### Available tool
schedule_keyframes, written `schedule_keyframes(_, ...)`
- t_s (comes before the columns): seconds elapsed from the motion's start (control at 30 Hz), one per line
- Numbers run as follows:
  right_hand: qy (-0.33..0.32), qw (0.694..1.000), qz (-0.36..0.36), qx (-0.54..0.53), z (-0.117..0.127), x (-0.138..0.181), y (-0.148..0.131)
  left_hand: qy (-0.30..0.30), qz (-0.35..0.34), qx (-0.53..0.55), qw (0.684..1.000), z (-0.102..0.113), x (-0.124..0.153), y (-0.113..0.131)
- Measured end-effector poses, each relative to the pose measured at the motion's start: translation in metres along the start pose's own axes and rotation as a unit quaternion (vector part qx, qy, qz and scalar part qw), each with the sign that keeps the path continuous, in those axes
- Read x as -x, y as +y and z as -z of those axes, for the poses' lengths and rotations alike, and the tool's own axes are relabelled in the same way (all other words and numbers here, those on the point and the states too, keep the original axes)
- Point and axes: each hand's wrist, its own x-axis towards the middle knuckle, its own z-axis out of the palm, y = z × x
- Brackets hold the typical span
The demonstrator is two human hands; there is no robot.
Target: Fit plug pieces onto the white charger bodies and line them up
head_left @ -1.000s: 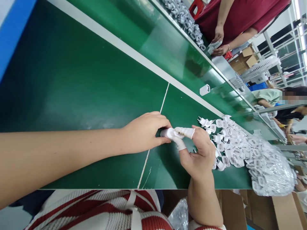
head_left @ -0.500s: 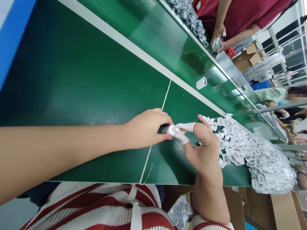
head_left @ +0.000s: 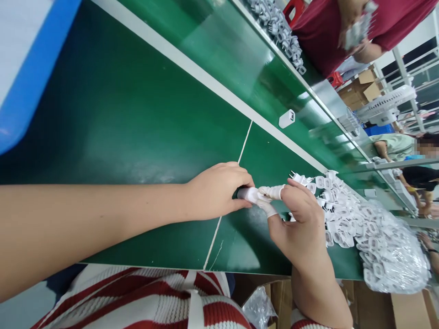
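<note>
My left hand (head_left: 222,189) is closed with thumb and fingers around a small white charger housing (head_left: 249,195), held low over the green table. My right hand (head_left: 302,217), with white covers on thumb and forefinger, pinches a white plug piece (head_left: 263,195) at the right end of that housing. A bit of metal shows between those fingertips, but most of the piece is hidden. Right of my right hand lies a heap of loose white plug parts (head_left: 339,224), some with metal pins.
A clear plastic bag (head_left: 394,251) full of white parts lies at the right. One white charger housing (head_left: 286,119) rests on the shiny green strip (head_left: 247,82) beyond the pale line. A blue-edged tray (head_left: 41,77) is at upper left. Across from me, a person in dark red (head_left: 329,41) holds several parts.
My hands stay together at the charger housing, with little change in grip. The view has shifted slightly. The co-worker's hands have lifted a cluster of parts up from the far table.
</note>
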Motion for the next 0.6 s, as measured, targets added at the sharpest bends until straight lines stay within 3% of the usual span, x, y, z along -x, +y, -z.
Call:
schedule_keyframes(0.4,0.082,0.996,-0.006,-0.028,-0.025,0.012,0.008,0.04,-0.025,-0.008,0.999,-0.01,-0.003,-0.005)
schedule_keyframes(0.53,0.088,0.993,0.003,-0.077,-0.025,0.016,0.017,-0.004,-0.048,-0.078,0.996,-0.005,-0.004,0.012)
schedule_keyframes(0.6,0.073,0.986,-0.051,-0.139,-0.024,0.02,0.024,-0.031,-0.044,-0.126,0.991,0.008,0.002,0.027)
